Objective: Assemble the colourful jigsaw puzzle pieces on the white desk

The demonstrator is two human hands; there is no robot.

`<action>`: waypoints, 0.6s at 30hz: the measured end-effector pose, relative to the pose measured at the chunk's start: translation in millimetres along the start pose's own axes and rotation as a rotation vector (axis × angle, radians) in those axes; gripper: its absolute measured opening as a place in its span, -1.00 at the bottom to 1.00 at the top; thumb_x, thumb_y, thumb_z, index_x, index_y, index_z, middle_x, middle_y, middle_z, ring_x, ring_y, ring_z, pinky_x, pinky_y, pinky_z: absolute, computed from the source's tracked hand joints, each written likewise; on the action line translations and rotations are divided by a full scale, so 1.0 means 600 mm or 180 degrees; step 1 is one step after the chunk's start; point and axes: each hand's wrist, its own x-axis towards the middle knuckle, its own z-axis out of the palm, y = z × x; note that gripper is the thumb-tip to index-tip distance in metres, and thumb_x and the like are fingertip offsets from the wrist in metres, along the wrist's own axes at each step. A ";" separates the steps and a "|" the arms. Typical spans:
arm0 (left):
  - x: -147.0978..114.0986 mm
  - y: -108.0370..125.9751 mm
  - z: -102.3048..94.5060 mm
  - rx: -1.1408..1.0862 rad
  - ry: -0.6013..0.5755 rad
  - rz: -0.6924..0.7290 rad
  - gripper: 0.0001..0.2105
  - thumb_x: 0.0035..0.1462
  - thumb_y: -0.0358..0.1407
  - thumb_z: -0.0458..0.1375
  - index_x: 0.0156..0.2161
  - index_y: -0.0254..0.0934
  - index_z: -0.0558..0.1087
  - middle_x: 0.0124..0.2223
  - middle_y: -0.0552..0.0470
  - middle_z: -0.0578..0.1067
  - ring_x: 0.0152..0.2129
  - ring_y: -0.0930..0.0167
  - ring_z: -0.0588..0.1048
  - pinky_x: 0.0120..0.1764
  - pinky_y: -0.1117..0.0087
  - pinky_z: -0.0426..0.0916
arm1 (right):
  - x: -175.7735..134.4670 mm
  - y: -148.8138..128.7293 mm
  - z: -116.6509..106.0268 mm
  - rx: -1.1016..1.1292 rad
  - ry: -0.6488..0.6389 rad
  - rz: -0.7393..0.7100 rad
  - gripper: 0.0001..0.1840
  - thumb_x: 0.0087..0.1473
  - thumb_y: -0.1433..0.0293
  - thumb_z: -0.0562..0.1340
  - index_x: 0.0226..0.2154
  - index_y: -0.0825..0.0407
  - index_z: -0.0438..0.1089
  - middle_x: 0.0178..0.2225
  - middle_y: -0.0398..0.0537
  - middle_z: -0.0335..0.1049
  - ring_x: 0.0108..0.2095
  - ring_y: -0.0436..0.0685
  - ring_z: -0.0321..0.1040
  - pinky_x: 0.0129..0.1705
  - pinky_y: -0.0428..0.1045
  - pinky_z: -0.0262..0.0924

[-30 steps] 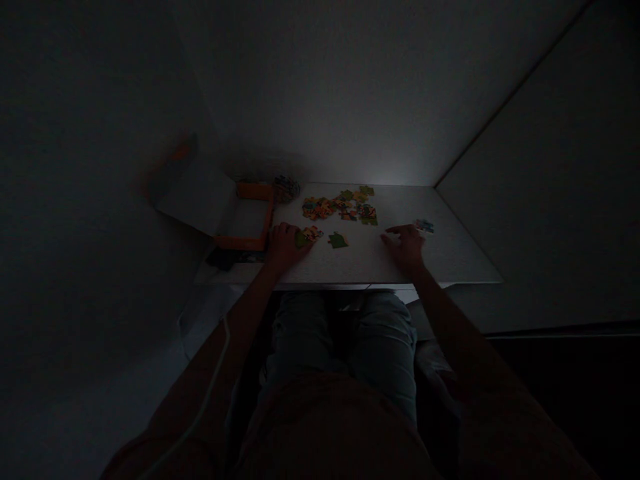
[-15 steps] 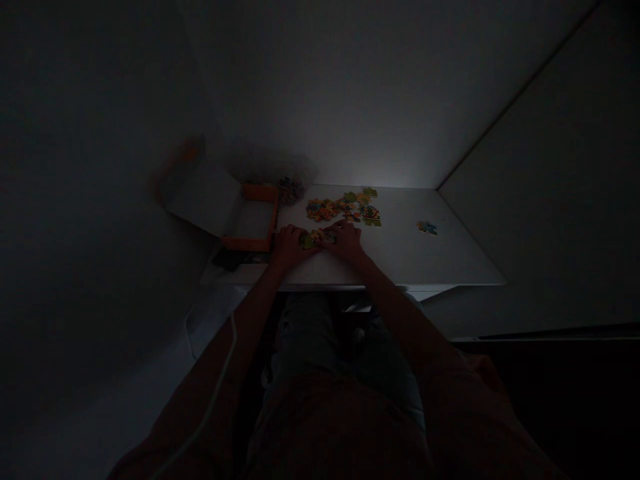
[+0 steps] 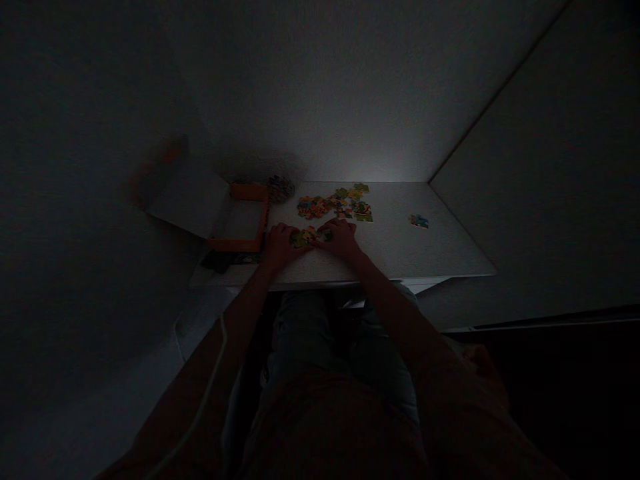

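an open box [image 3: 236,245] sits at left. next, the left hand [image 3: 280,245] grips a cluster [image 3: 303,237] of puzzle bits on the table [image 3: 395,250]. the right hand [image 3: 343,239] grips a piece [image 3: 325,235] just beside it; whether they touch, i cannot tell. more pieces [image 3: 314,206] lie behind, blue ones [image 3: 419,221] well right.

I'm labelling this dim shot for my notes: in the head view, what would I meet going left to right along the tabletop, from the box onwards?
Orange box → left hand → puzzle pieces between the hands → right hand → small puzzle cluster.
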 end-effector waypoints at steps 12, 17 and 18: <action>0.011 0.001 -0.003 -0.0233 0.0050 0.0048 -0.50 0.03 0.05 0.17 0.00 -0.23 0.42 -0.02 -0.18 0.35 -0.03 0.11 0.32 0.05 0.15 0.19 | -0.099 0.012 -0.241 -0.0565 0.1200 -0.0323 -0.50 0.10 0.08 0.21 0.09 -0.22 0.26 0.08 -0.07 0.30 0.08 0.31 0.21 0.15 0.26 -0.06; 0.015 -0.007 0.013 -0.0310 0.0263 0.0002 -0.55 0.11 0.00 0.14 0.00 -0.24 0.36 -0.06 -0.13 0.39 -0.12 0.21 0.39 -0.04 0.20 0.28 | -0.136 0.048 -0.290 -0.0767 0.1258 -0.0060 -0.50 0.07 0.07 0.23 0.07 -0.21 0.27 0.02 -0.04 0.35 0.00 0.30 0.28 0.14 0.25 -0.07; 0.016 -0.009 0.016 -0.0382 0.0269 -0.0060 -0.56 0.12 0.00 0.13 -0.01 -0.26 0.34 -0.09 -0.13 0.40 -0.18 0.23 0.41 -0.11 0.22 0.31 | -0.141 0.067 -0.292 -0.0749 0.1327 0.0026 -0.51 0.07 0.08 0.24 0.05 -0.18 0.28 0.01 -0.01 0.36 -0.04 0.28 0.30 0.14 0.25 -0.08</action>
